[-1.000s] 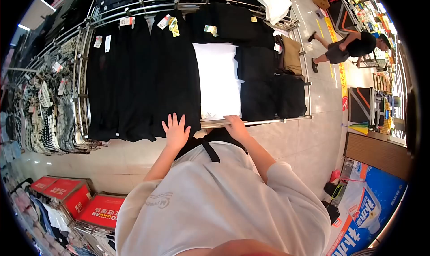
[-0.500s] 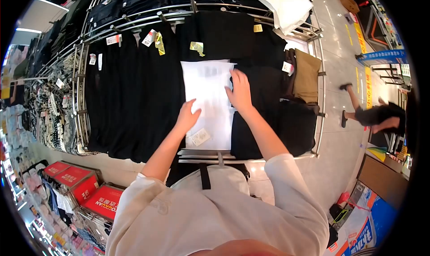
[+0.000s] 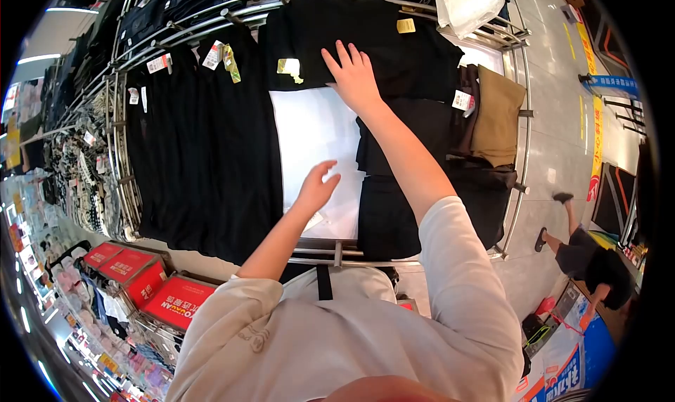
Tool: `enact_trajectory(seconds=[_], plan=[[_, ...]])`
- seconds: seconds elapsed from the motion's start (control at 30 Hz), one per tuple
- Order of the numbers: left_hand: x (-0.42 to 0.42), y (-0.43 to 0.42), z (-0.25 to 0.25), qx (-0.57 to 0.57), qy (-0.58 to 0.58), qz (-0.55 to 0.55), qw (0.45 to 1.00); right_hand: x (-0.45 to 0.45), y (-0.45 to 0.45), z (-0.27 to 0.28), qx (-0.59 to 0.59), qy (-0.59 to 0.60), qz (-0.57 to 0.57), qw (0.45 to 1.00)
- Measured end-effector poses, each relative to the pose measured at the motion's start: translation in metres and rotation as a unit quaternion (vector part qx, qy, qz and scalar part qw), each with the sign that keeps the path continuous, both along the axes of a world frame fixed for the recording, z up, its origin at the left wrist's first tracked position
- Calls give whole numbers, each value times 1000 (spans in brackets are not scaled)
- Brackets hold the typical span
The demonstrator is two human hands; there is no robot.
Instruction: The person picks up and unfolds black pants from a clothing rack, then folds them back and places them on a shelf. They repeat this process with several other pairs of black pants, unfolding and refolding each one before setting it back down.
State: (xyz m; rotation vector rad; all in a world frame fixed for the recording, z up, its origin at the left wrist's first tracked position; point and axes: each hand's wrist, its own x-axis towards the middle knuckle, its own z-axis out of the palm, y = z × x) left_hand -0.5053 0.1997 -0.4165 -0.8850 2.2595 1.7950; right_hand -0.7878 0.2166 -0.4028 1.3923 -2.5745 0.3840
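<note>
My right hand [image 3: 355,79] lies with fingers spread on a folded black garment [image 3: 323,29] at the back of the rack, near its front edge. Below it, between black piles, is a flat white piece [image 3: 313,131]; whether it is cloth or a sheet I cannot tell. My left hand [image 3: 318,190] is over the lower part of this white piece, fingers parted and holding nothing. Partly hidden by the left wrist, a white tag [image 3: 314,221] lies on it. A yellow-green tag [image 3: 288,67] hangs on the black garment, left of my right hand.
Black garments [image 3: 204,149] cover the left side of the metal rack [image 3: 520,184]. Brown folded trousers [image 3: 498,117] and a white plastic-like bundle [image 3: 467,5] are at the right. Red boxes [image 3: 179,300] stand lower left. A person in black [image 3: 598,268] is in the right aisle.
My right hand has moved up from the white piece's right edge onto the black garment. My left hand has shifted right. The person in the aisle has moved lower in view.
</note>
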Motion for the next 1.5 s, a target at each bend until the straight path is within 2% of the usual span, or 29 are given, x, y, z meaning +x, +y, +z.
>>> enact_trajectory(seconds=[0.13,0.17,0.23,0.3,0.33,0.37,0.43,0.5,0.57,0.63,0.7,0.73,0.77,0.83,0.9,0.93,0.97,1.03,1.07,1.1,1.17,1.2,1.23,1.27,1.33,1.37,1.4,1.43,1.5], plan=[[35,22,8,79,-72,-17,994,-13,7,7,-2,-54,29,998],[40,23,6,86,-77,-19,993,-17,7,5,-48,-71,14,996],[47,22,17,97,-99,-23,990,-33,5,7,-135,-214,23,967],[50,20,29,89,-101,-38,990,-35,1,27,-169,-397,-123,894],[52,18,31,91,-101,-47,990,-44,-9,-8,-303,-381,-163,858],[54,17,33,85,-93,-50,991,-42,-8,3,-305,-378,-172,857],[57,14,35,80,-80,-47,992,-33,8,46,-517,-437,-148,721],[50,14,54,66,-67,-60,994,-9,30,80,-566,-468,-130,666],[41,21,78,117,-116,-16,986,41,59,122,-671,-489,-73,552],[53,17,59,109,-126,-47,985,97,102,147,-653,-628,-77,416],[73,8,5,-92,-43,-215,971,148,145,166,-639,-707,-133,272],[66,12,0,-133,85,-233,960,168,169,164,-625,-724,-150,250],[66,15,0,-133,90,-238,958,184,194,161,-610,-741,-163,229],[77,22,4,-115,76,-266,954,207,244,166,-595,-739,-208,237],[90,37,9,-99,60,-279,953,217,299,171,-616,-683,-271,286],[76,47,16,54,-55,-233,969,216,320,196,-630,-614,-316,355],[66,57,49,112,-79,-229,964,217,351,204,-622,-550,-356,428],[66,67,60,111,-89,-227,963,215,402,223,-648,-452,-363,493],[66,71,63,107,-80,-230,964,218,412,243,-640,-411,-337,555],[66,72,62,106,-80,-224,965,212,420,250,-583,-318,-308,681],[66,75,59,104,-71,-231,965,203,426,263,-321,-272,-403,813],[67,77,60,104,-73,-226,966,193,416,266,-136,-202,-410,879],[65,77,62,101,-75,-224,966,178,403,264,53,-121,-398,908],[64,76,65,97,-76,-221,967,173,400,239,63,-101,-353,928],[65,74,69,95,-74,-201,972,174,394,175,145,-160,-357,909],[63,72,69,95,-69,-186,976,176,390,149,204,-249,-363,874],[63,69,68,93,-64,-179,977,186,400,105,183,-241,-307,903],[67,67,68,83,-73,-177,978,202,403,78,156,-91,-254,950],[68,60,64,70,-80,-165,981,192,370,104,232,-212,-299,901]])
